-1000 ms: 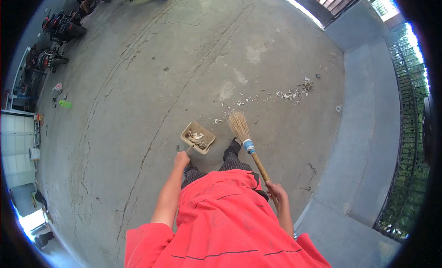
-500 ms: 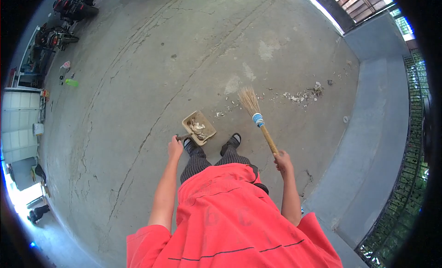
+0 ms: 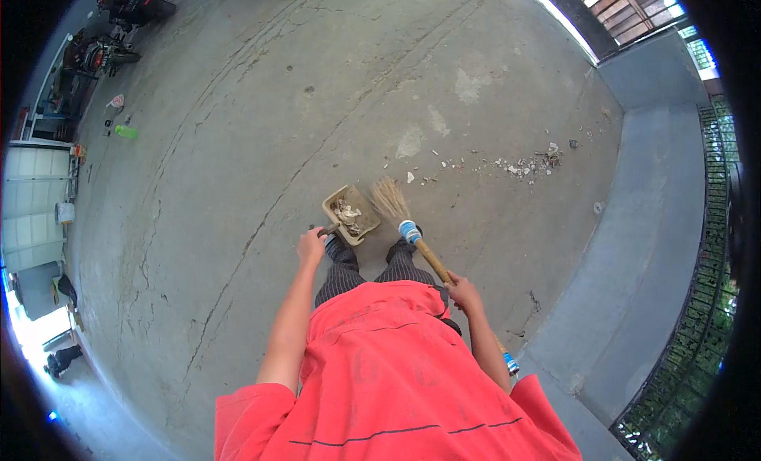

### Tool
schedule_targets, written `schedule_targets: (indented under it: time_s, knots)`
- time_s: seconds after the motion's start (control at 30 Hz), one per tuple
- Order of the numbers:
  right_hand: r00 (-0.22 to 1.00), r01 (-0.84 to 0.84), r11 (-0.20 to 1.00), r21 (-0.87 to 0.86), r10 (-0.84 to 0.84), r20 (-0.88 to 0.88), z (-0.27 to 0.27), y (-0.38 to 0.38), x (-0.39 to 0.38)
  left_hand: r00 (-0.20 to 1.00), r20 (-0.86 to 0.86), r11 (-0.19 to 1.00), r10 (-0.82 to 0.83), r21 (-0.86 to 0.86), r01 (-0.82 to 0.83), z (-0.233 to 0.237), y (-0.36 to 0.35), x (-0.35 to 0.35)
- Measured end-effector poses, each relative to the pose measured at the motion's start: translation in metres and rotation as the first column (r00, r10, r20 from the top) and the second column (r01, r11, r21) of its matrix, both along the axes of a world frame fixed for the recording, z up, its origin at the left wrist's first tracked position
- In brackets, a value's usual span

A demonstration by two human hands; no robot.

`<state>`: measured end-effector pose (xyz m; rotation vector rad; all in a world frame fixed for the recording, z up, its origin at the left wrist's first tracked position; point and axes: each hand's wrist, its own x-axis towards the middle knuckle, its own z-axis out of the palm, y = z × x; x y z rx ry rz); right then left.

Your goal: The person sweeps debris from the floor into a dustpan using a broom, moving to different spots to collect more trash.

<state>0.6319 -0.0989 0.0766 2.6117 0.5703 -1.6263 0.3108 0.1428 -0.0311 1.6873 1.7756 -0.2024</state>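
My left hand (image 3: 312, 245) is closed around the short handle of a beige dustpan (image 3: 372, 220), which rests on the concrete floor in front of my feet. Crumpled pale litter (image 3: 346, 214) lies inside the pan. In my right hand (image 3: 463, 291) is the wooden handle of a straw broom (image 3: 432, 259), bound with blue and white wrapping. The broom's bristles (image 3: 388, 198) are at the right edge of the dustpan. A few white scraps (image 3: 411, 177) are on the floor just beyond the bristles.
A scattered pile of white debris (image 3: 523, 169) lies farther right. A grey ledge (image 3: 634, 223) with a metal fence (image 3: 717, 247) borders the right side. Motorcycles (image 3: 131, 9) stand at the upper left, with a green bottle (image 3: 126, 132) on the floor below them.
The broom has swung left and toward me, bringing its bristles from the scraps to the dustpan's edge. My right hand moved left and slightly down; the dustpan shifted slightly right in view.
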Motion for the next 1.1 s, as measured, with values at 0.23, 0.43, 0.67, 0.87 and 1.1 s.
schedule_targets:
  time_s: [0.23,0.43,0.67,0.87,1.1]
  knots:
    - [0.991,0.106,0.994,-0.033,-0.108,-0.082,0.047,0.013,-0.018,1.0,-0.001,0.998,-0.004,-0.058,0.003,0.008,0.012,0.009]
    - [0.996,-0.002,0.999,-0.04,0.005,0.093,0.048,0.023,-0.011,1.0,0.007,0.998,0.004,-0.061,-0.003,0.015,0.018,0.008]
    - [0.906,-0.252,0.966,-0.062,0.258,0.335,0.014,0.069,-0.004,0.997,-0.07,0.997,-0.044,0.055,0.048,0.022,-0.002,-0.001]
    - [0.853,-0.456,0.888,-0.064,0.456,0.252,0.001,0.045,-0.009,0.998,-0.06,0.998,-0.019,0.055,0.022,0.024,-0.006,-0.015]
    - [0.931,-0.355,0.931,-0.083,0.36,0.06,0.053,0.035,0.007,0.995,-0.07,0.997,0.068,-0.021,-0.07,0.024,-0.011,-0.015]
